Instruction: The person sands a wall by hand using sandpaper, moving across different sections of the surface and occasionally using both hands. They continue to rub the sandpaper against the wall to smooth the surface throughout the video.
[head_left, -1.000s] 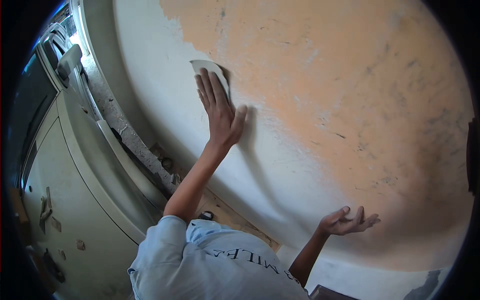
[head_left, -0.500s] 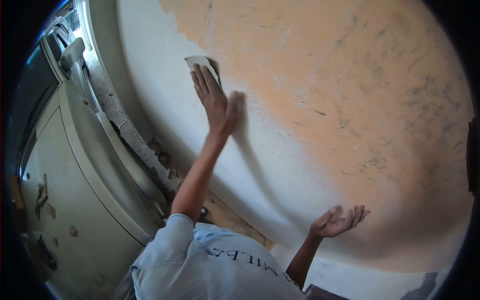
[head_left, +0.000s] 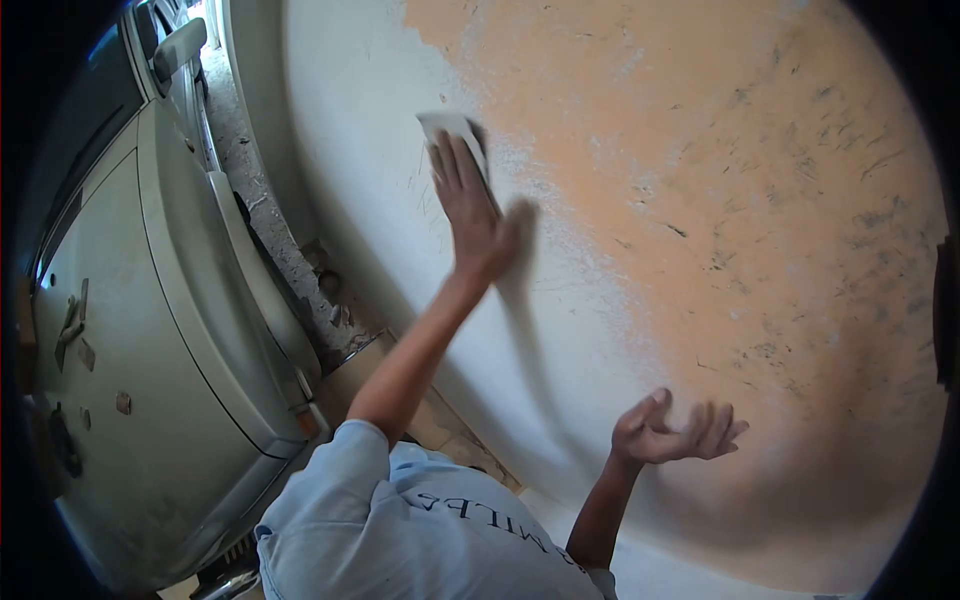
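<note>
My left hand (head_left: 468,215) lies against the wall with its fingers stretched over a pale sheet of sandpaper (head_left: 445,124). The sheet's upper end sticks out past my fingertips, and the rest is hidden under the hand. My left thumb stands off to the side, slightly blurred. Under the sheet, the wall (head_left: 390,150) is whitish, close to the ragged border of an orange-tan patch (head_left: 640,160). Lower right, my right hand (head_left: 675,432) hangs in front of the wall with its fingers apart and loosely bent. Nothing is in it, and its fingers are blurred.
A pale, dusty vehicle (head_left: 180,330) with a side mirror (head_left: 180,48) stands at the left. Several small scraps (head_left: 123,402) lie on its body. Between vehicle and wall runs a narrow strip of littered floor (head_left: 255,190). Dark scuffs mark the orange patch.
The whole view has shifted, so wall and vehicle sit further right. My left hand stays on the wall with the sandpaper. The fingers of my right hand have curled a little more.
</note>
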